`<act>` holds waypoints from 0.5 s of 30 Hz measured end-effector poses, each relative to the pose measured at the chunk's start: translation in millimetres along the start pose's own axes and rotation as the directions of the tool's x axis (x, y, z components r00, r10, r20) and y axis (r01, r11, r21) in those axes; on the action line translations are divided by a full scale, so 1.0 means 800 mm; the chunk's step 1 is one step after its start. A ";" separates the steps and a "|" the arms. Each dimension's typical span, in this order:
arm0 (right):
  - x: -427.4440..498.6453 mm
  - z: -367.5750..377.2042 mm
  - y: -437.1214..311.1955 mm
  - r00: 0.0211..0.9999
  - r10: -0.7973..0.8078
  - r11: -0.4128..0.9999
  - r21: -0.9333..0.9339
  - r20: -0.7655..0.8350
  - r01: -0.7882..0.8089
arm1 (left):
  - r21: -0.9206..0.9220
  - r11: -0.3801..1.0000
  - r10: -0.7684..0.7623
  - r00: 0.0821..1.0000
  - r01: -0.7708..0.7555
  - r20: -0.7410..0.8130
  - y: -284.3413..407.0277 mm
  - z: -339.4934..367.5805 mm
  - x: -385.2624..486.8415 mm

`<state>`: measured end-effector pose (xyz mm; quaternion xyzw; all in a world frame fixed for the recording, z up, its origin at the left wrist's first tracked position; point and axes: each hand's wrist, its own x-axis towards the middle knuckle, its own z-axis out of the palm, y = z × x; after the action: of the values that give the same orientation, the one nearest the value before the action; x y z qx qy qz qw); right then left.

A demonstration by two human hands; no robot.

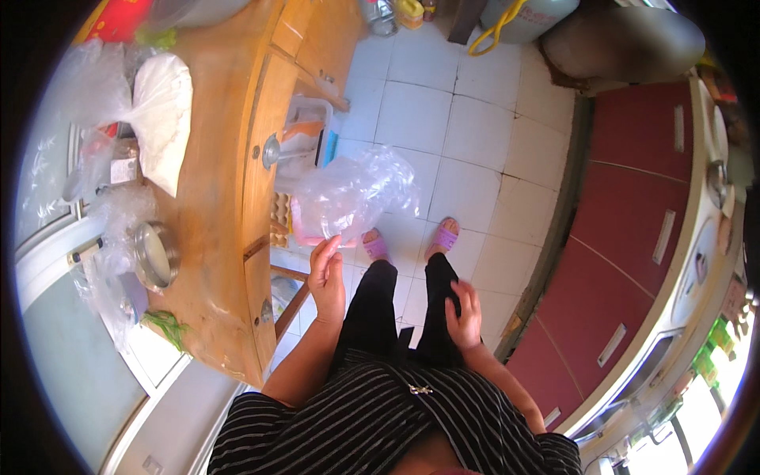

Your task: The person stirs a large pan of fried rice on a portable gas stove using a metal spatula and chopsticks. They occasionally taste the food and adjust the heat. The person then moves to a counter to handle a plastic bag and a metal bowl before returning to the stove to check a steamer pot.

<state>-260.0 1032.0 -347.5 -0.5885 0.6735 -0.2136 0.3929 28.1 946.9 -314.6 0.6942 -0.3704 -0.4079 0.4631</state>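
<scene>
My left hand (328, 279) pinches the edge of a clear plastic bag (362, 193) between thumb and fingertips. The bag hangs puffed out above the tiled floor, beside the wooden cabinet (208, 249). Near my right thigh, my right hand (465, 314) holds nothing, its thumb apart from loosely bent fingers. On the cabinet top lie a tied plastic bag of white powder (163, 119), a round metal container (157, 255) and some green stalks (168, 326).
Below the cabinet top stand a plastic bin (323, 110), egg trays (280, 217) and a pink container (306, 228). Red cabinets (629, 219) line the right side under a pale counter. A gas cylinder (528, 18) with a yellow hose (497, 27) stands at the far end.
</scene>
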 end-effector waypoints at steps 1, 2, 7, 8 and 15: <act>0.022 -0.010 -0.027 0.997 -0.027 0.999 0.032 -0.071 0.029 | -0.034 0.999 -0.021 0.999 0.023 0.033 0.016 -0.003 -0.006; 0.046 -0.022 -0.050 0.991 -0.078 0.997 0.018 -0.108 0.080 | -0.071 0.996 -0.044 0.997 0.048 0.057 0.025 -0.007 -0.013; 0.133 -0.053 -0.148 0.920 -0.384 0.921 -0.111 -0.079 0.374 | -0.301 0.947 -0.084 0.992 0.110 0.098 0.095 -0.013 -0.053; 0.137 -0.058 -0.165 0.921 -0.388 0.914 -0.145 -0.030 0.380 | -0.353 0.929 -0.066 0.989 0.111 0.136 0.104 -0.018 -0.059; 0.153 -0.048 -0.170 0.897 -0.367 0.859 -0.281 0.245 0.428 | -0.316 0.948 0.024 0.977 0.045 0.210 0.184 -0.057 -0.070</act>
<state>-204.9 878.3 -256.0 -0.7894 0.5239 -0.1205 0.2965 27.6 968.7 -152.5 0.5649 -0.3427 -0.5362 0.5252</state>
